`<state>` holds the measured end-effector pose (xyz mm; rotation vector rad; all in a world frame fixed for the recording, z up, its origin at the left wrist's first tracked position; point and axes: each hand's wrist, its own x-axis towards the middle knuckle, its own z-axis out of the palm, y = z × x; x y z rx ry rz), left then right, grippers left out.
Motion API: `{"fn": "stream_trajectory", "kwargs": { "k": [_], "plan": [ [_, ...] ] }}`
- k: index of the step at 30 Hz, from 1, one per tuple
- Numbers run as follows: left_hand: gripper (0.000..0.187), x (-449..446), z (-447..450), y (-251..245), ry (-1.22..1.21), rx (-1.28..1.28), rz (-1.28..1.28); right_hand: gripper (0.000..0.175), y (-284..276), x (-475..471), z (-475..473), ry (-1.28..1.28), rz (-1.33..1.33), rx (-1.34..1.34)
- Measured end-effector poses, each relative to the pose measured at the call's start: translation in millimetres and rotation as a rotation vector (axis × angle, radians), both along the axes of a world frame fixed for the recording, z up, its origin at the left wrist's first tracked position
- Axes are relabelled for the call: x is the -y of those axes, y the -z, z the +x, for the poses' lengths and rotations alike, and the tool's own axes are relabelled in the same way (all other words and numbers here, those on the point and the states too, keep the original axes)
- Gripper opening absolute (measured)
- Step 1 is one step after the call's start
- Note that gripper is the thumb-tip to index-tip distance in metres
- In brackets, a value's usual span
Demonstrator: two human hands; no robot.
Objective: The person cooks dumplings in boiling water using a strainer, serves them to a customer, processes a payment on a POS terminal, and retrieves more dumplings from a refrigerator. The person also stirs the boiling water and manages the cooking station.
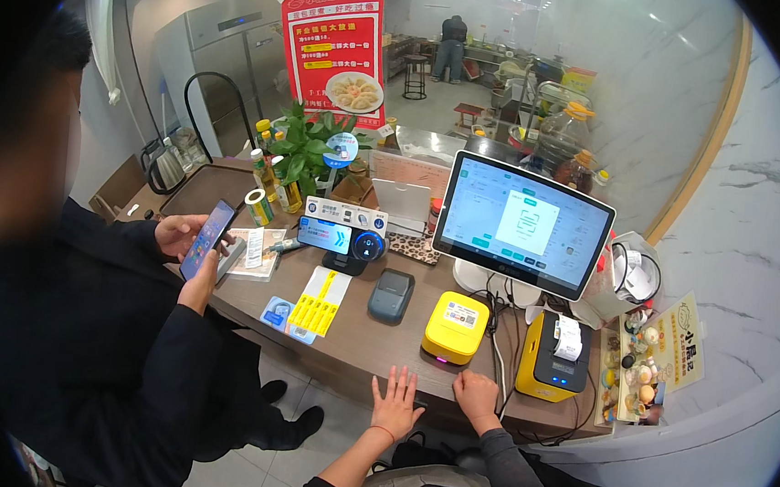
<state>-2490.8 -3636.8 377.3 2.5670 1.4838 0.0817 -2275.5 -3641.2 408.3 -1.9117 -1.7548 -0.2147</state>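
Observation:
My left hand [395, 402] is spread flat at the front edge of the wooden counter [382, 342], fingers apart and nothing in it. To its right my right hand [477, 396] rests curled at the same edge, knuckles up; nothing shows in it. Just beyond both hands sits a yellow box-shaped device [456, 324] with a pink light low on its front. Right of my right hand stands a yellow and black receipt printer [555, 359], a printed paper slip [568, 338] curling from its top. A touchscreen till [525, 223] on a white base shows a scan window.
A person in dark clothes at left holds a smartphone [209, 239]. Along the counter are a payment terminal [342, 236], a dark handheld device [391, 296], yellow labels [320, 303] and a potted plant [308, 144]. Loose cables [497, 320] trail between the devices. Small figurines [646, 373] line the right end.

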Motion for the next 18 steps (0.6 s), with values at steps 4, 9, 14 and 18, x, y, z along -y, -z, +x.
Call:
{"fn": "stream_trajectory", "kwargs": {
  "k": [4,9,14,18],
  "plan": [
    [0.092,-0.6,0.1,-0.5,-0.001,-0.003,-0.002,0.022,-0.1,-0.5,0.3,-0.008,0.005,0.015],
    [0.091,-0.4,-0.4,0.0,-0.001,0.013,-0.008,0.021,-1.2,-0.5,0.2,-0.001,-0.013,0.021],
    [0.090,-0.8,-0.1,1.5,0.004,0.024,-0.026,0.021,-0.3,0.6,0.7,0.002,-0.015,0.030],
    [0.090,-1.3,-0.2,0.5,0.007,0.017,-0.051,0.021,1.0,-0.1,0.3,-0.002,0.007,0.016]
  ]
}}
